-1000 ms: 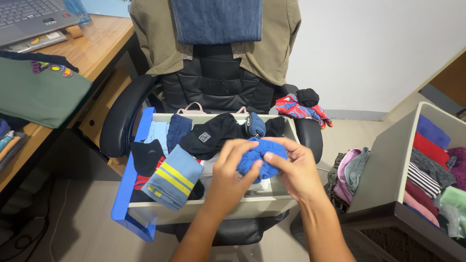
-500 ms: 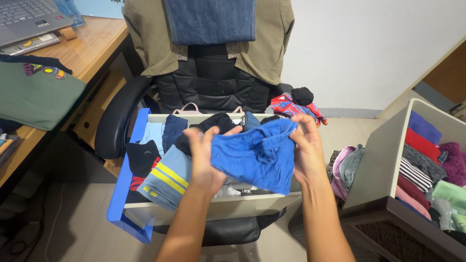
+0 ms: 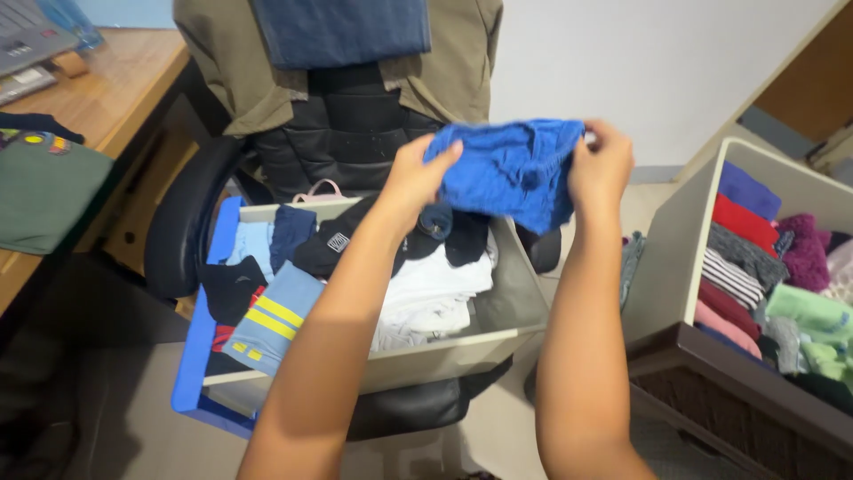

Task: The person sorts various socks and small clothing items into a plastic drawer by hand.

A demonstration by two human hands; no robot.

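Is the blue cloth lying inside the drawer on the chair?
No, both hands, left hand and right hand, hold the blue cloth spread out in the air above the drawer.

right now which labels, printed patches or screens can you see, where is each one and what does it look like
Small white-outlined square patch: on the black garment in the beige drawer on the chair seat.
Colourful round print: on the dark green folded shirt on the wooden desk, upper left.
Grey laptop: top left corner; keyboard edge only, no screen visible.
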